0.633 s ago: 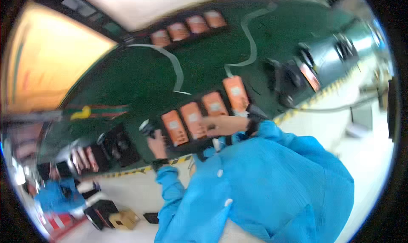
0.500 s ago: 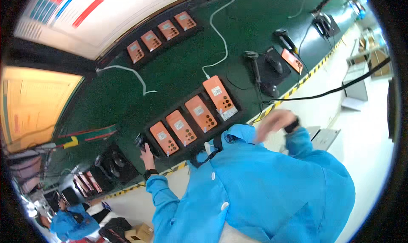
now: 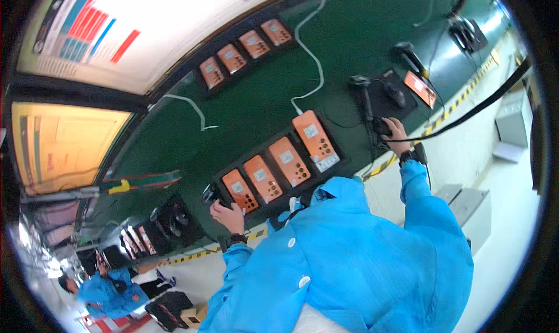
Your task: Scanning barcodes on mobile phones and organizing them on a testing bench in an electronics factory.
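My left hand point(image 3: 229, 218) is at the table's near edge, its fingers curled around the lower end of a black barcode scanner point(image 3: 211, 193). The scanner's handle is mostly hidden by the hand. Right beside it, a row of several orange phones point(image 3: 263, 179) lies camera side up in a black tray point(image 3: 336, 149). A white cable point(image 3: 319, 71) runs to the far end of the rightmost phone. On the right, my right hand point(image 3: 396, 136) is closed over a rounded black device point(image 3: 381, 126) that looks like a computer mouse, partly covered by the fingers.
Several more orange phones point(image 3: 232, 59) sit in a second tray farther back. At the right are a black scanner point(image 3: 361, 94), another scanner point(image 3: 412, 59) and a single orange phone point(image 3: 420, 88). A thick black cable point(image 3: 477, 120) crosses the right side. A co-worker point(image 3: 110, 292) is at lower left.
My right hand has moved from in front of the table up onto the black mouse-like device. The left hand stays by the scanner, slightly closer to the phones. The whole view has shifted a little.
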Action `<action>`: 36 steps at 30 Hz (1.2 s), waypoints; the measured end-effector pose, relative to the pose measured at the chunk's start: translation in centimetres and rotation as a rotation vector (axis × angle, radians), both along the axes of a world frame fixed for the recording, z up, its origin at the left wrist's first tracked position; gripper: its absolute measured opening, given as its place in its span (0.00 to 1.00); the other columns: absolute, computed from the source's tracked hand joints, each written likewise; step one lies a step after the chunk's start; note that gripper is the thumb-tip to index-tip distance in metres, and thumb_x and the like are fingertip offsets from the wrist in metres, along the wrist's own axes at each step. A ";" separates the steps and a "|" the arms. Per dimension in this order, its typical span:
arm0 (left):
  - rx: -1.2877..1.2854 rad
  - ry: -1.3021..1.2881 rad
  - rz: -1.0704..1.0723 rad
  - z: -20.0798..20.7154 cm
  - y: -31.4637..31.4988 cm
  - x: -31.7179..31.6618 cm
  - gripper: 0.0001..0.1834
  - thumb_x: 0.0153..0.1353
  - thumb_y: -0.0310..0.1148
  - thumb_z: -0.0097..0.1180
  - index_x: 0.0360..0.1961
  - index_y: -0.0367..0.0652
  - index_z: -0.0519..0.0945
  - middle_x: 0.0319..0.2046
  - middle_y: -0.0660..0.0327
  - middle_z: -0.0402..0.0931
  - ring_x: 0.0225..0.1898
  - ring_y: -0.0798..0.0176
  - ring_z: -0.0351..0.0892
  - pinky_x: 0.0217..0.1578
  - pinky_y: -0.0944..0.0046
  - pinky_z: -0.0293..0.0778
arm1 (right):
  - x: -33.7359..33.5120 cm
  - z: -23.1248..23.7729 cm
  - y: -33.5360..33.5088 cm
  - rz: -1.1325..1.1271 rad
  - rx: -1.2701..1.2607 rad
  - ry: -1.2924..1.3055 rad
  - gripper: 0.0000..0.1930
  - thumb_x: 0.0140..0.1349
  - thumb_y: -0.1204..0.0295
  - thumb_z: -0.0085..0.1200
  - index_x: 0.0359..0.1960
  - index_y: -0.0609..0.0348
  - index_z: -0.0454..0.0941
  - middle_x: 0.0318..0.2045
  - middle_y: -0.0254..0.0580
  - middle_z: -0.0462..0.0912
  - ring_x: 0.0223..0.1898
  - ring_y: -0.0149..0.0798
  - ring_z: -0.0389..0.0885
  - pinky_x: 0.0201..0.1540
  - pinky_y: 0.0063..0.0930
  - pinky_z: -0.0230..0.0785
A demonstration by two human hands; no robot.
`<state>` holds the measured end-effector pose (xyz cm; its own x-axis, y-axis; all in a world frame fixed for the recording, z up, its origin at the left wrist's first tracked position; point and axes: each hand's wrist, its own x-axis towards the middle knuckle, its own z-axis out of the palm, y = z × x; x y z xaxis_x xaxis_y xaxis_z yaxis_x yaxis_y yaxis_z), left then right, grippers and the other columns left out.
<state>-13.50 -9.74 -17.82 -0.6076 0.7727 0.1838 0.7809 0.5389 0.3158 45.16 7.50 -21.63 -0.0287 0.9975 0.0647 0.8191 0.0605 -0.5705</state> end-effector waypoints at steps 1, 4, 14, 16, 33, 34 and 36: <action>0.009 -0.014 0.000 -0.2 -0.5 0.0 0.27 0.50 0.31 0.55 0.53 0.35 0.64 0.53 0.44 0.58 0.54 0.39 0.58 0.56 0.43 0.57 | 0.2 -0.3 0.4 -0.022 0.006 -0.018 0.35 0.43 0.74 0.65 0.58 0.49 0.69 0.54 0.51 0.69 0.57 0.55 0.67 0.61 0.42 0.62; 0.025 -0.025 -0.009 -1.4 -2.7 0.2 0.26 0.47 0.30 0.56 0.49 0.34 0.66 0.49 0.43 0.62 0.53 0.39 0.60 0.55 0.43 0.57 | -1.6 -0.1 2.1 -0.035 0.083 -0.132 0.32 0.48 0.73 0.63 0.58 0.51 0.69 0.58 0.53 0.68 0.59 0.55 0.66 0.62 0.42 0.59; -0.024 -0.072 0.170 -1.2 -3.3 2.4 0.27 0.47 0.32 0.57 0.50 0.38 0.66 0.51 0.48 0.61 0.55 0.42 0.60 0.53 0.46 0.62 | 0.0 -4.8 3.1 -0.182 0.236 -0.290 0.30 0.59 0.71 0.55 0.65 0.42 0.62 0.61 0.63 0.61 0.61 0.61 0.62 0.61 0.48 0.59; -0.009 -0.076 0.184 -1.2 -3.0 2.9 0.27 0.47 0.31 0.57 0.50 0.38 0.66 0.51 0.49 0.60 0.55 0.42 0.60 0.53 0.46 0.62 | 1.2 -6.2 3.2 -0.178 0.239 -0.359 0.32 0.58 0.73 0.54 0.66 0.40 0.61 0.63 0.63 0.59 0.62 0.61 0.61 0.62 0.48 0.58; 0.049 -0.014 0.171 -1.9 -3.7 2.7 0.25 0.46 0.31 0.57 0.46 0.36 0.67 0.47 0.47 0.62 0.51 0.41 0.62 0.51 0.44 0.62 | 2.6 -8.7 3.6 -0.066 0.252 -0.353 0.35 0.56 0.79 0.50 0.66 0.36 0.62 0.66 0.64 0.53 0.65 0.62 0.56 0.64 0.49 0.53; 0.041 -0.006 0.170 -1.9 -3.8 2.8 0.24 0.46 0.31 0.57 0.46 0.36 0.68 0.47 0.47 0.62 0.51 0.41 0.62 0.51 0.44 0.62 | 2.6 -8.7 3.6 -0.068 0.263 -0.349 0.35 0.55 0.80 0.50 0.66 0.35 0.62 0.66 0.64 0.54 0.65 0.62 0.56 0.64 0.49 0.53; 0.040 -0.001 0.172 -1.9 -3.7 2.8 0.24 0.45 0.31 0.57 0.45 0.37 0.68 0.47 0.47 0.62 0.52 0.41 0.62 0.51 0.44 0.62 | 2.5 -8.9 3.7 -0.072 0.285 -0.340 0.36 0.54 0.81 0.50 0.66 0.35 0.61 0.66 0.64 0.54 0.65 0.62 0.57 0.64 0.50 0.53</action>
